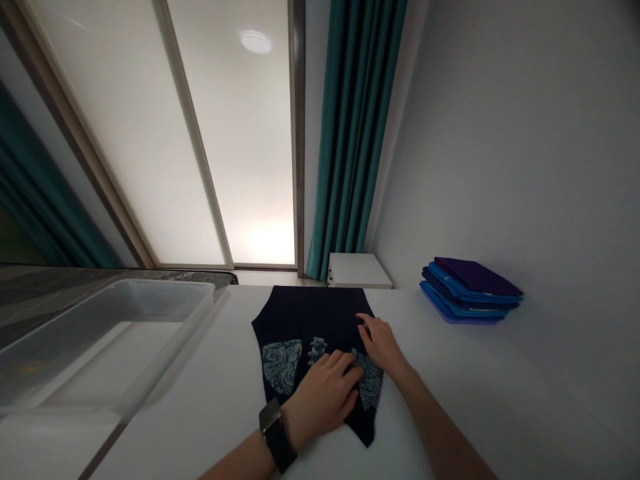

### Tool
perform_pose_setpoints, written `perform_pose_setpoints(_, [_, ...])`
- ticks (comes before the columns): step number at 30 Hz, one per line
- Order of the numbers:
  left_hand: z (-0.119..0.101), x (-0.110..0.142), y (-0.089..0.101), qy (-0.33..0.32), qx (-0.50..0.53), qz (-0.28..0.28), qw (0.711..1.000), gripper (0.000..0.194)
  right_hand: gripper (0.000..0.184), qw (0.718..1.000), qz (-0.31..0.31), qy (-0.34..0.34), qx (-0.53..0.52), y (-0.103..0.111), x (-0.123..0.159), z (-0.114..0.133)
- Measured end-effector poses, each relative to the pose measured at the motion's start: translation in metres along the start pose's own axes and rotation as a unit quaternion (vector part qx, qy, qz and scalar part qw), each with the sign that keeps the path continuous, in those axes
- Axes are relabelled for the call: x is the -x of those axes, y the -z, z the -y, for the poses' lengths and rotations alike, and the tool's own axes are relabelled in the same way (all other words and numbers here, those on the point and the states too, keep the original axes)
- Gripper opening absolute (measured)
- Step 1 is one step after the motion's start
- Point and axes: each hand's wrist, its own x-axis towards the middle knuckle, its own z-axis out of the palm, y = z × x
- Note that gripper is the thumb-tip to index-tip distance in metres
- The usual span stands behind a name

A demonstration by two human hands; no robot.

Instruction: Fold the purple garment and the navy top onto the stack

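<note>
A dark navy garment [320, 310] lies spread on the white table, with pale paisley-patterned panels on both sides and a small patterned strip in the middle. My left hand [327, 390], with a black watch [273, 427] on its wrist, rests on the garment's lower middle. Its fingers are slightly bent over the cloth, and they cover part of the right panel. At the garment's right edge is my right hand [381, 343], its index finger reaching onto the dark cloth and its fingers apart. Neither hand shows a grip on the fabric.
To the left stands a translucent plastic bin [165, 360]. A stack of folded blue and purple cloths [470, 293] sits at the right, near the wall. Beyond the far edge of the white table [210, 413] are a small white cabinet [357, 270] and a teal curtain [355, 133].
</note>
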Motion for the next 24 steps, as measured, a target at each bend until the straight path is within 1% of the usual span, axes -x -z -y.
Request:
perform_pose_setpoints(2, [0.0,-0.006,-0.006,0.002,-0.028,0.001,1.0,0.03,0.032,1.0,-0.004,-0.005,0.016,0.003,0.001,-0.003])
perform_pose_setpoints(4, [0.001,-0.008,-0.013,0.013,-0.034,0.004,0.999,0.03,0.027,0.999,-0.004,-0.01,0.041,0.005,0.004,-0.006])
perform_pose_setpoints(7, [0.002,-0.004,-0.019,0.024,-0.026,0.003,0.999,0.032,0.019,0.997,0.009,-0.018,0.073,0.008,0.008,-0.009])
perform_pose_setpoints(11, [0.001,0.003,-0.024,0.03,-0.014,-0.004,0.999,0.034,0.009,0.997,0.029,0.003,0.071,0.009,0.011,-0.012])
perform_pose_setpoints(15, [0.001,0.005,-0.027,0.027,-0.008,-0.003,1.0,0.04,0.012,0.998,0.03,0.03,0.038,0.01,0.009,-0.009])
perform_pose_setpoints(18, [0.003,0.006,-0.03,0.018,-0.003,-0.001,1.0,0.045,0.014,0.998,0.034,0.044,0.009,0.012,0.001,-0.004])
perform_pose_setpoints(22, [0.004,0.007,-0.032,0.025,0.005,-0.01,1.0,0.047,0.019,0.995,0.071,0.066,-0.037,0.015,-0.012,0.004])
perform_pose_setpoints(24, [0.004,0.007,-0.032,0.033,0.011,-0.016,0.999,0.047,0.022,0.993,0.087,0.074,-0.03,0.013,-0.016,0.005])
